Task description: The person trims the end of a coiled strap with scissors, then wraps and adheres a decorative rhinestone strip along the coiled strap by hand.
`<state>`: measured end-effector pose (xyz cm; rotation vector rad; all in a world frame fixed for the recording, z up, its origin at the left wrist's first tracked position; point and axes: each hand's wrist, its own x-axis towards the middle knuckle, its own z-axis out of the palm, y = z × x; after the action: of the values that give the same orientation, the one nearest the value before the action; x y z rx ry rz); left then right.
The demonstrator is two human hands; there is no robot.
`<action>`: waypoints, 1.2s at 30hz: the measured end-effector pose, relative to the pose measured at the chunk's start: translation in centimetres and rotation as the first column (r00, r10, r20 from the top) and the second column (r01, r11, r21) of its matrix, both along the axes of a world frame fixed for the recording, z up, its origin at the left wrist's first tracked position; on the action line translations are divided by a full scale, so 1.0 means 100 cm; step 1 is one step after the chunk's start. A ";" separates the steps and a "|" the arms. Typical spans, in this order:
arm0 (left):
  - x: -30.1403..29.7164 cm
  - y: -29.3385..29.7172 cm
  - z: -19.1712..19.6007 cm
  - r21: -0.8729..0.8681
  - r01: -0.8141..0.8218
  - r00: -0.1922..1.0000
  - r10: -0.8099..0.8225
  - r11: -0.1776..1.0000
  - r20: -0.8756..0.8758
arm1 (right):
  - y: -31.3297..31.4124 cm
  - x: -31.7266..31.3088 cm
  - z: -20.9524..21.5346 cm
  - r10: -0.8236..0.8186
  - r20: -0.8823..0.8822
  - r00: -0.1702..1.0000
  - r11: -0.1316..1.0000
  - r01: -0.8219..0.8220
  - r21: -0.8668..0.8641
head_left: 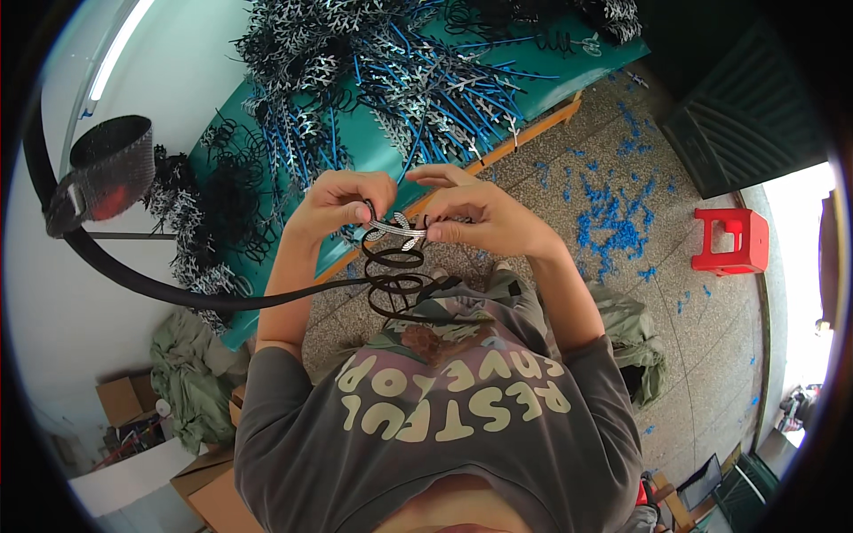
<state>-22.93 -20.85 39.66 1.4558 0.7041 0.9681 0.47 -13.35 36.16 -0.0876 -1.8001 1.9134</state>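
Observation:
In front of my chest, my left hand pinches one end of a curved silver strip, with the fingers closed. A small silver leaf-shaped piece stands on the strip. The other end is held between the thumb and fingers of my right hand. From the strip hangs a loose black spiral coil, its turns dangling over my shirt. Just beyond my hands lie many black and silver leafy sprigs with blue stems, heaped on the green table.
Black coils lie on the table's left side. A black flexible arm curves in from the left beneath my hands, near a dark lamp-like head. Blue scraps litter the floor at right, near a red stool. Cardboard boxes stand lower left.

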 end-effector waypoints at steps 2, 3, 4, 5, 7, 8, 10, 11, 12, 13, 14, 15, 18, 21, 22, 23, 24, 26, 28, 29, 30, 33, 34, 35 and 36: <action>0.005 0.005 0.004 0.062 -0.093 0.991 0.098 0.994 -0.096 | 0.002 0.001 -0.001 0.070 -0.008 0.998 0.994 -0.070 -0.088; 0.007 0.007 0.008 0.133 -0.179 0.962 0.202 0.975 -0.185 | 0.002 0.000 -0.001 -0.043 0.028 0.999 0.993 0.040 0.113; 0.009 0.009 0.016 0.132 -0.177 0.962 0.200 0.975 -0.186 | 0.002 0.000 -0.002 -0.163 0.040 0.986 0.940 0.143 0.309; 0.011 0.011 0.025 0.144 -0.194 0.917 0.232 0.970 -0.325 | 0.001 -0.003 -0.003 -0.164 0.040 0.986 0.940 0.144 0.309; 0.018 0.017 0.039 0.192 -0.124 0.802 0.212 0.974 -0.558 | -0.003 -0.009 -0.006 -0.276 0.056 0.959 0.918 0.246 0.310; 0.025 0.022 0.042 0.193 -0.127 0.803 0.215 0.973 -0.555 | -0.004 -0.011 -0.006 -0.274 0.059 0.960 0.918 0.243 0.313; 0.034 0.032 0.045 0.059 0.097 0.541 -0.003 0.994 -0.841 | -0.004 -0.015 -0.005 -0.383 0.054 0.922 0.874 0.343 0.344; 0.034 0.038 0.042 0.087 0.146 0.571 -0.012 0.985 -0.821 | -0.002 -0.014 -0.010 -0.425 0.003 0.905 0.831 0.389 0.397; 0.033 0.040 0.044 0.090 0.145 0.571 -0.009 0.985 -0.821 | -0.004 -0.013 -0.016 -0.424 0.001 0.906 0.830 0.388 0.400; 0.030 0.043 0.047 0.119 0.120 0.604 0.023 0.986 -0.796 | -0.007 -0.012 -0.022 -0.391 -0.031 0.920 0.915 0.392 0.094; 0.028 0.044 0.050 0.146 0.095 0.636 0.053 0.985 -0.770 | -0.009 -0.010 -0.025 -0.368 -0.074 0.927 0.912 0.345 -0.221; 0.027 0.043 0.052 0.154 0.077 0.674 0.062 0.985 -0.736 | -0.009 -0.005 -0.025 -0.359 0.002 0.933 0.886 0.341 -0.315; 0.030 0.038 0.049 0.233 0.099 0.713 0.094 0.968 -0.694 | -0.008 0.008 -0.031 -0.305 0.021 0.952 0.843 0.280 -0.459; 0.027 0.031 0.047 0.279 0.110 0.741 0.108 0.954 -0.663 | -0.006 0.024 -0.026 -0.384 -0.022 0.923 0.903 0.370 -0.220; 0.027 0.028 0.045 0.303 0.102 0.746 0.128 0.947 -0.653 | -0.006 0.029 -0.018 -0.426 -0.100 0.899 0.903 0.415 -0.111; 0.027 0.027 0.043 0.300 0.100 0.746 0.128 0.949 -0.653 | -0.009 0.034 -0.004 -0.471 -0.091 0.877 0.881 0.462 -0.106; 0.027 0.026 0.041 0.327 0.102 0.755 0.141 0.939 -0.641 | -0.009 0.038 0.003 -0.469 -0.090 0.879 0.882 0.459 -0.107; 0.029 0.022 0.042 0.353 0.104 0.764 0.153 0.930 -0.627 | -0.011 0.044 0.014 -0.516 -0.079 0.853 0.846 0.522 0.109; 0.030 0.018 0.045 0.373 0.090 0.778 0.168 0.924 -0.605 | -0.011 0.043 0.021 -0.523 -0.070 0.850 0.841 0.528 0.120; 0.030 0.017 0.045 0.373 0.089 0.779 0.169 0.923 -0.604 | -0.011 0.043 0.023 -0.531 -0.061 0.845 0.835 0.535 0.131; 0.030 0.016 0.045 0.384 0.095 0.793 0.164 0.919 -0.587 | -0.011 0.042 0.023 -0.530 -0.061 0.846 0.835 0.534 0.132; 0.030 0.012 0.046 0.396 0.096 0.819 0.154 0.913 -0.553 | -0.010 0.037 0.020 -0.501 -0.070 0.863 0.857 0.505 0.102; 0.031 0.011 0.046 0.396 0.093 0.832 0.147 0.913 -0.535 | -0.009 0.037 0.019 -0.481 -0.063 0.874 0.868 0.485 0.105; 0.031 0.010 0.046 0.397 0.093 0.831 0.148 0.913 -0.535 | -0.009 0.036 0.019 -0.462 -0.056 0.885 0.878 0.466 0.107; 0.031 0.009 0.045 0.391 0.085 0.848 0.139 0.916 -0.511 | -0.009 0.036 0.020 -0.462 -0.056 0.885 0.879 0.465 0.107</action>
<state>-19.80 -19.94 44.18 2.1307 0.9643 0.7531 4.03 -14.20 38.12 -0.4122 -1.6804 1.4577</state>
